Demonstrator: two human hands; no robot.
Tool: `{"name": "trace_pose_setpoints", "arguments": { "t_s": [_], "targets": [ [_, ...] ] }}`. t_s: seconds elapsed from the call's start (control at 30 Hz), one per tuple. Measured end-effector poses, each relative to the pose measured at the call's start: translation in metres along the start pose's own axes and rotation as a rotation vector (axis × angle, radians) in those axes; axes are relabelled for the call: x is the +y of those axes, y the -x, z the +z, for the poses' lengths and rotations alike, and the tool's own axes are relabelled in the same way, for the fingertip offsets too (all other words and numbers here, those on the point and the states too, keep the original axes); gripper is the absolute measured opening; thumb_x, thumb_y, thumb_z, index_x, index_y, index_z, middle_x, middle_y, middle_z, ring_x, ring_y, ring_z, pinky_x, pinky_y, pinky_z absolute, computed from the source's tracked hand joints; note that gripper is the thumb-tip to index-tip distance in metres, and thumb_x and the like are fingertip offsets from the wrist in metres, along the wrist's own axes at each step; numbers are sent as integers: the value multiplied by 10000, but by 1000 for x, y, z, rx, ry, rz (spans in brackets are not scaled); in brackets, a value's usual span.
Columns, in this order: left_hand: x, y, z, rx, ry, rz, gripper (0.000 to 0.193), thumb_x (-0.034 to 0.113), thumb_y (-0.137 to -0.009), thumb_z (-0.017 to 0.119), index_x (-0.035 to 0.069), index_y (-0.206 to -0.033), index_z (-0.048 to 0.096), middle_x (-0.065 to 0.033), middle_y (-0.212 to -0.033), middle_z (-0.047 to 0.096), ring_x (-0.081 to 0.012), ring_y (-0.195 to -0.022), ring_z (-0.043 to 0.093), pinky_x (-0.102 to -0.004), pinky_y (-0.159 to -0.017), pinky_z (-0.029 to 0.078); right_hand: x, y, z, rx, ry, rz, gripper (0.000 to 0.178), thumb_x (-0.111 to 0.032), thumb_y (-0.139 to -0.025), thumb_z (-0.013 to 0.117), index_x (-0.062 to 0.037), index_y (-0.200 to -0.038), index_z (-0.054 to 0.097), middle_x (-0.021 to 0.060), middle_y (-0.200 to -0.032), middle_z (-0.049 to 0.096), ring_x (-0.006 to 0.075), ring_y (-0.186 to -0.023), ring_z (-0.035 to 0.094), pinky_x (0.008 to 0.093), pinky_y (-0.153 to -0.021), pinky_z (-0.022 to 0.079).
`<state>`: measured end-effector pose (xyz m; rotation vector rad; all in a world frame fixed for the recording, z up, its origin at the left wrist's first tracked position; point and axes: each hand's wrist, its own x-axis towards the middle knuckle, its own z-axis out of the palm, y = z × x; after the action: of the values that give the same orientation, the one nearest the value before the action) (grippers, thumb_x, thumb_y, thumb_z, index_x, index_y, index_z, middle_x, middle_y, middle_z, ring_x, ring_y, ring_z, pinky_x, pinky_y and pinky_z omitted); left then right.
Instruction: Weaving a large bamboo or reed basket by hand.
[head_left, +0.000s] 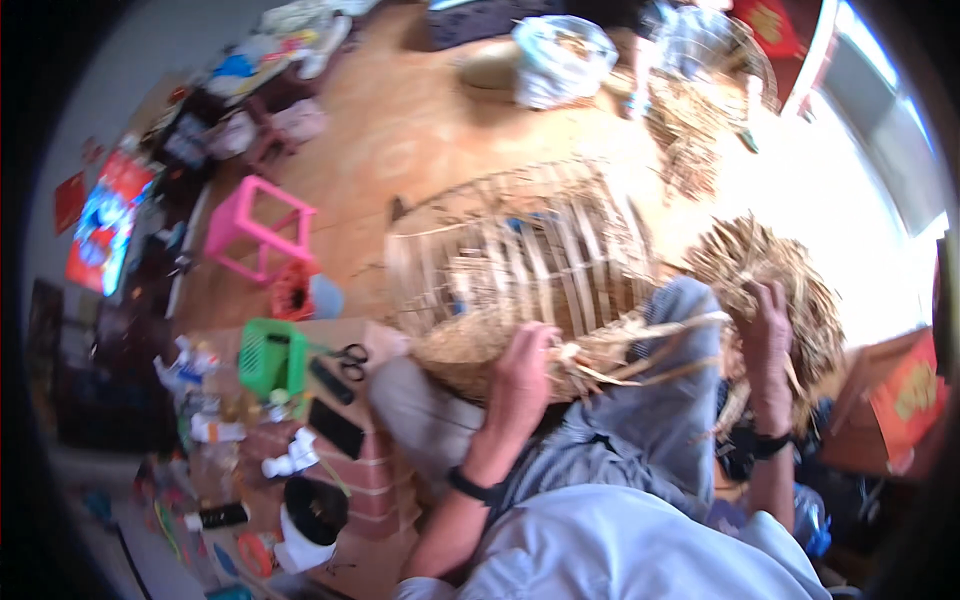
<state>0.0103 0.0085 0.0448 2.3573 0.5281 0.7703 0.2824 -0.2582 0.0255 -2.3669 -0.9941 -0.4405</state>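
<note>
A large, partly woven straw basket [470, 335] with bare pale slats lies across the floor and against my lap. My left hand [525, 365] is closed on its near edge, where loose straw strands [650, 335] stick out to the right over my knee. Over on the right, my right hand [765, 325] is at a thick bundle of dry straw [810, 290], fingers pointing away from me. Blur smears those fingers, so whether they grip any straw is not clear.
To the left stands a table [360, 480] with a green plastic basket [272, 355], scissors [352, 360] and dark flat devices. A pink stool [262, 228] is beyond it. At the far right another person's hand [640, 100] is near more straw. A clear bag [565, 60] sits at the back.
</note>
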Motion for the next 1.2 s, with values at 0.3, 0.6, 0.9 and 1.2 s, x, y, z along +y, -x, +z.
{"name": "trace_pose_setpoints", "arguments": {
  "t_s": [0.3,0.6,0.9,1.2],
  "targets": [
    [36,-30,-23,-134,-194,13,281,-77,-881,570,16,-1131,660,-150,-1107,675,-362,-1029,666,-429,-891,538,-162,37,26,-550,-325,-219,467,-355,-769,831,-64,-1067,620,111,-919,617,319,-790,681,438,-634,542],
    [21,-53,-25,-474,31,-107,289,-9,-922,613,63,-1195,675,-151,-994,736,-302,-937,721,-385,-835,555,-167,48,37,-693,-386,-283,263,-126,-762,745,-50,-973,607,131,-896,639,366,-754,691,476,-639,551],
    [13,-56,-22,-574,139,-117,282,-19,-929,594,53,-1187,682,-173,-1043,732,-322,-1001,714,-393,-875,547,-153,20,-60,-1256,-897,101,213,-216,-1015,618,-12,-1056,666,96,-670,683,216,-598,666,362,-638,525],
    [11,-29,-19,-546,238,-22,386,25,-833,673,52,-1218,681,-151,-1287,666,-321,-1209,638,-394,-1046,507,-144,-27,-115,-1049,-1400,939,210,-171,-1020,627,37,-1046,643,25,-723,640,98,-549,619,239,-488,457]
  ]
}}
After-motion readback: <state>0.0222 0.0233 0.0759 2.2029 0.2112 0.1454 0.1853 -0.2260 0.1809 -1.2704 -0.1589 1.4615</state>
